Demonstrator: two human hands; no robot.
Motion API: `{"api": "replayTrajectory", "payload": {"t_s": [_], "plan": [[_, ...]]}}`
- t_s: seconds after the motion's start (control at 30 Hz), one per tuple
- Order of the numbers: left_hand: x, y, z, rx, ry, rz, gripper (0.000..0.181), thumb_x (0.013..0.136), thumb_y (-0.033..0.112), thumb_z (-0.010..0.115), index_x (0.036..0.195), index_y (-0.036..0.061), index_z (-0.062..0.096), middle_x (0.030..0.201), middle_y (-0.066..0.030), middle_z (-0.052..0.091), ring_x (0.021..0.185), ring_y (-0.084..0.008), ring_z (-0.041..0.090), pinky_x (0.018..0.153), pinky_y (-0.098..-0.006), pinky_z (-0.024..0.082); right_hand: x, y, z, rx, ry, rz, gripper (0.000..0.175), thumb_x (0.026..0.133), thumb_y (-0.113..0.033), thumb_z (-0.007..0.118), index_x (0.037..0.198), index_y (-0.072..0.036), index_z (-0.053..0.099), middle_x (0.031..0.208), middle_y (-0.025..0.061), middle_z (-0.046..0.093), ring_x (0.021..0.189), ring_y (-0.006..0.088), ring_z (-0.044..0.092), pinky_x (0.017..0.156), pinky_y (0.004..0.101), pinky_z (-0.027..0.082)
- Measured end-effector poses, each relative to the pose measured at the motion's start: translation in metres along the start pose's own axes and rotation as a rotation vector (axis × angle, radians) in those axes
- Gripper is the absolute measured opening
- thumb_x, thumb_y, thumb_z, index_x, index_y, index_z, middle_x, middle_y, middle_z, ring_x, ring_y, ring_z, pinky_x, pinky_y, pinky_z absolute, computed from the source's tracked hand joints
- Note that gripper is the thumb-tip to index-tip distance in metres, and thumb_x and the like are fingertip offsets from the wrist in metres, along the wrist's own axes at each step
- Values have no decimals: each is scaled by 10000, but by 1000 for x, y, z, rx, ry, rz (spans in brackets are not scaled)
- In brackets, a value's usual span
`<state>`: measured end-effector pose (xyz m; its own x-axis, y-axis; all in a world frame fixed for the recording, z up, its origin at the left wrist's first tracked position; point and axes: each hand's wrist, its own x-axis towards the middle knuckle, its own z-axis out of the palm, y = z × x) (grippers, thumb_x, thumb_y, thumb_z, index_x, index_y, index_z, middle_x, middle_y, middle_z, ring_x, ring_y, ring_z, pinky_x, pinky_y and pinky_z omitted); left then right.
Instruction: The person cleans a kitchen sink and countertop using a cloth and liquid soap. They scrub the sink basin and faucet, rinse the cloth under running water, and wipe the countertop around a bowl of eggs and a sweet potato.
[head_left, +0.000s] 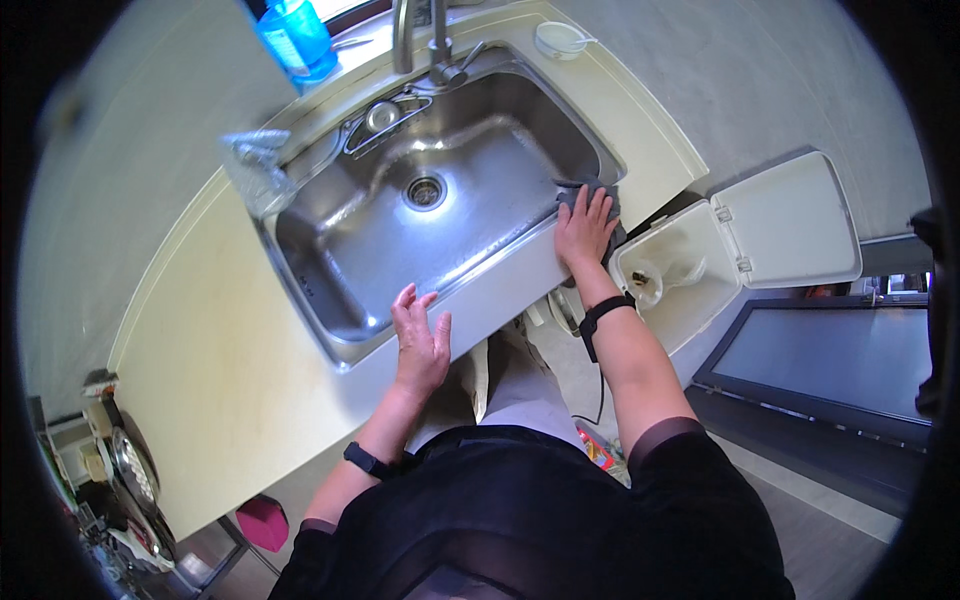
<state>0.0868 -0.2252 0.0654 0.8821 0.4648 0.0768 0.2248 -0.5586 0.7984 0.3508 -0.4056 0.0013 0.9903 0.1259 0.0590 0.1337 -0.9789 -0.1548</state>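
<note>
My right hand (587, 234) lies spread flat on a dark grey cloth (609, 201) at the right front corner of the stainless steel sink (480, 266). Part of the cloth laps over the sink's rim, and the hand covers some of it. In front of the basin, over the counter's front edge, my left hand (421, 341) is raised with fingers apart and nothing in it. A drain strainer (425, 192) sits in the basin floor. Behind the basin rises a metal faucet (442, 64). A wire rack (386, 124) is at the sink's back edge.
A crumpled clear plastic bag (262, 172) lies at the sink's left back corner. A blue bottle (300, 45) stands behind, and a small white bowl (560, 40) at the back right. To the right, an open white bin (679, 270) adjoins the counter. Pans (135, 469) are at far left.
</note>
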Motion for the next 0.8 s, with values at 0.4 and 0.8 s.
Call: {"api": "replayTrajectory", "payload": {"t_s": [0.4,0.8], "plan": [[132,42,103,-45,-55,-58,361,917,178,585,1225,7,506,1362,-219,330,1253,-378,386,1060,-437,332,217,56,-6,3,46,868,751,966,-457,329,1492,36,120,1528,338,58,1440,453,49,1132,594,52],[208,68,170,-81,-140,-80,357,921,178,577,1220,0,501,1356,-228,333,1224,-380,413,1044,-439,349,292,-6,17,-72,81,250,671,923,-415,425,1426,20,331,1490,311,246,1402,434,214,1098,586,205]]}}
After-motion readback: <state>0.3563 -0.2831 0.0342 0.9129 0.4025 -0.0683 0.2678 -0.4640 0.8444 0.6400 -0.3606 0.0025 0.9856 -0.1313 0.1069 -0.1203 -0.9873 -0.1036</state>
